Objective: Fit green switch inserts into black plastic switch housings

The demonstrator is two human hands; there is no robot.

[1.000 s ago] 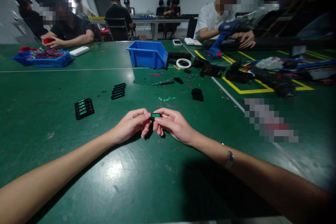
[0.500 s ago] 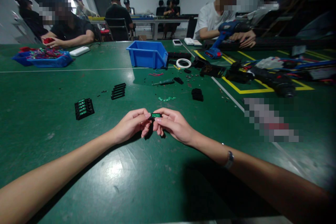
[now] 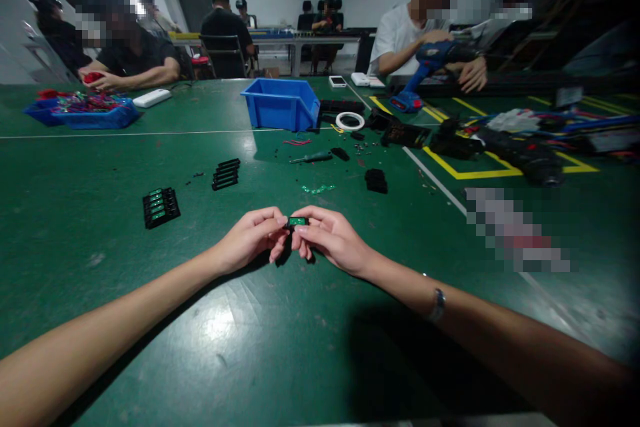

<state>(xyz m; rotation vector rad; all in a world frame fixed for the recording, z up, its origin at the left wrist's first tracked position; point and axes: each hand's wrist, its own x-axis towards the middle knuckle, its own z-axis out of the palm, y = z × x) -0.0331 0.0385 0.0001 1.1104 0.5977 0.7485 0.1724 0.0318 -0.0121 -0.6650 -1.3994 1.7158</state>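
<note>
Between my fingertips is a small black plastic housing with a green circuit board [image 3: 299, 221] in it. My left hand [image 3: 257, 235] pinches its left end, and my right hand [image 3: 333, 237] grips the right end with thumb and forefinger. Just beyond lies a row of small green circuit boards [image 3: 319, 189]. Off to the left, several black housings with green boards [image 3: 160, 207] sit side by side. Black frames without boards [image 3: 226, 174] lie a little farther back. A stack of black plastic parts [image 3: 376, 181] rests to the right of the green boards.
A screwdriver [image 3: 315, 157] lies beyond the boards, before a blue bin [image 3: 280, 103] and a white ring [image 3: 350, 121]. A blue cordless drill [image 3: 423, 73] stands at back right. Blue trays of wires [image 3: 95, 112] are at far left. Two people sit across the green table [image 3: 200, 340].
My hands and the housing hold almost the same place. Across the table at right, the co-worker's hand has lifted toward the top of the drill.
</note>
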